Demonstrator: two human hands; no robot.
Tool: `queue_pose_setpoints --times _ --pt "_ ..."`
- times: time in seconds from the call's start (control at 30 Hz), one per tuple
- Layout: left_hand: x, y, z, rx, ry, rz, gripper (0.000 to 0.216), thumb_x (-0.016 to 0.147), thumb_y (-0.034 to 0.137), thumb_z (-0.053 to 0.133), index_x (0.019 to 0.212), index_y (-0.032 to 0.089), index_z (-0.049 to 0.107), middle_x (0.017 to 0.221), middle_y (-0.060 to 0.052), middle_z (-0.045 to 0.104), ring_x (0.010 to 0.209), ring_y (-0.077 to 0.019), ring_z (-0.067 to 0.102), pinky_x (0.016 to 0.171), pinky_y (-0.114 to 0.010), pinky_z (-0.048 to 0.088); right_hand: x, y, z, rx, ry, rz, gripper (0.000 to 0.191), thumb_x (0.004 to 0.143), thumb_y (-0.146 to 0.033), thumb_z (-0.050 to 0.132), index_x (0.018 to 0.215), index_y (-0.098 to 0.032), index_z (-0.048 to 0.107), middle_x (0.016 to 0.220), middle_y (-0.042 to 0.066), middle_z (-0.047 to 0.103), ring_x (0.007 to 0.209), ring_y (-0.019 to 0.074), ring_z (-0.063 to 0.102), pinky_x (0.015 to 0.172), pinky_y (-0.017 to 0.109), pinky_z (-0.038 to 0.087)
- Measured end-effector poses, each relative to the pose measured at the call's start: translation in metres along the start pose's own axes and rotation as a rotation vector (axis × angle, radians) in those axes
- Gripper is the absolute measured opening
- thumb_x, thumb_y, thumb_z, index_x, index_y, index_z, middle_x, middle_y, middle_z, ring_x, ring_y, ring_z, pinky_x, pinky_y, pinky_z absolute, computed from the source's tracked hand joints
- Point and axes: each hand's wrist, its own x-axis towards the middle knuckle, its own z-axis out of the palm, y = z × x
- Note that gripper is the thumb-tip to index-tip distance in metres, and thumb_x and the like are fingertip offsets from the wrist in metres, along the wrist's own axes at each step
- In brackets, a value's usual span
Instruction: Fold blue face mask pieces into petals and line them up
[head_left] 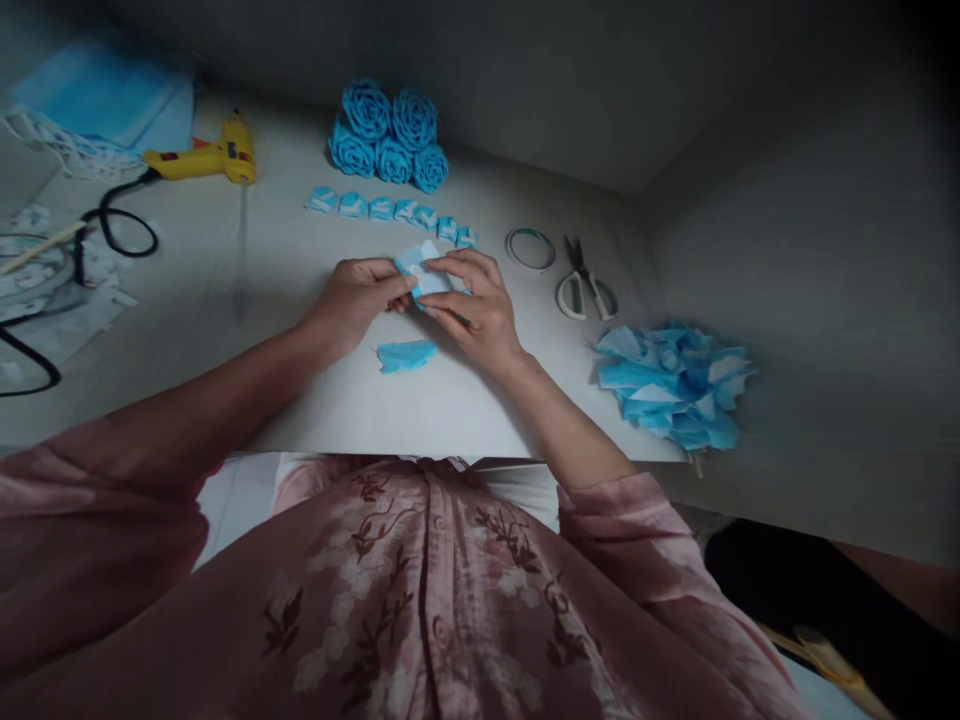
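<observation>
Between my two hands, above the white table, is a small blue-and-white piece of fabric (426, 272) with its pale side showing. My left hand (367, 295) pinches its left edge between thumb and fingers. On the other side, my right hand (476, 305) has its thumb and fingers closed on the right part. A loose blue fabric strip (406, 356) lies flat on the table just below the hands. Beyond them sits a row of several small folded blue pieces (382, 208).
Several rolled blue fabric roses (394, 140) are stacked at the back. To the left lie a yellow glue gun (202, 160) and blue face masks (105, 100). On the right are a wire coil (530, 250), scissors (583, 285) and a heap of blue fabric scraps (675, 385).
</observation>
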Motion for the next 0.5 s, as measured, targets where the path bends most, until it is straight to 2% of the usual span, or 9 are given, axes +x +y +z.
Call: queue_pose_setpoints --times 0.13,0.2,0.27,0.3,0.4,0.5 --pt "0.003 0.000 -0.003 0.011 0.000 0.021 0.008 0.081 0.017 0.081 0.084 0.018 0.073 0.070 0.001 0.065 0.063 -0.0116 0.058 0.068 -0.028 0.046 0.000 0.008 -0.015 -0.021 0.059 -0.011 0.035 0.107 -0.054 0.054 0.120 -0.033 0.078 0.143 0.007 0.070 0.143 0.0320 0.056 0.126 0.062 0.041" --pt "0.004 0.000 -0.005 0.034 -0.007 0.038 0.025 0.078 0.017 0.081 0.101 0.018 0.075 0.071 0.002 0.065 0.062 -0.0119 0.057 0.066 -0.028 0.045 -0.001 0.021 -0.032 -0.096 0.175 0.061 0.039 0.109 -0.054 0.049 0.125 -0.031 0.076 0.141 0.008 0.071 0.139 0.0304 0.059 0.124 0.059 0.043" --pt "0.007 -0.001 -0.008 0.076 -0.017 0.057 0.042 0.075 0.018 0.080 0.117 0.018 0.073 0.069 0.004 0.062 0.060 -0.0124 0.055 0.064 -0.027 0.044 -0.004 0.040 -0.052 -0.219 0.346 0.196 0.042 0.111 -0.051 0.044 0.128 -0.028 0.075 0.134 0.010 0.075 0.133 0.0283 0.063 0.121 0.054 0.048" --pt "0.008 -0.001 -0.010 0.105 -0.021 0.065 0.048 0.075 0.018 0.080 0.122 0.018 0.072 0.067 0.005 0.060 0.059 -0.0126 0.054 0.062 -0.027 0.043 -0.007 0.050 -0.061 -0.292 0.378 0.270 0.043 0.111 -0.048 0.042 0.128 -0.025 0.075 0.131 0.011 0.076 0.130 0.0292 0.065 0.118 0.054 0.050" --pt "0.014 -0.003 -0.017 0.229 -0.012 0.094 0.059 0.073 0.016 0.078 0.132 0.018 0.069 0.064 0.007 0.056 0.059 -0.0126 0.051 0.061 -0.026 0.041 -0.015 0.079 -0.075 -0.457 0.291 0.484 0.042 0.109 -0.034 0.042 0.127 -0.017 0.076 0.127 0.018 0.077 0.125 0.0338 0.068 0.111 0.055 0.053" --pt "0.020 -0.005 -0.025 0.422 0.014 0.156 0.062 0.069 0.010 0.078 0.130 0.020 0.071 0.069 0.007 0.059 0.065 -0.0137 0.052 0.070 -0.026 0.045 -0.021 0.093 -0.070 -0.523 0.156 0.599 0.035 0.102 -0.024 0.053 0.125 -0.014 0.078 0.132 0.020 0.076 0.131 0.0388 0.064 0.112 0.060 0.049"
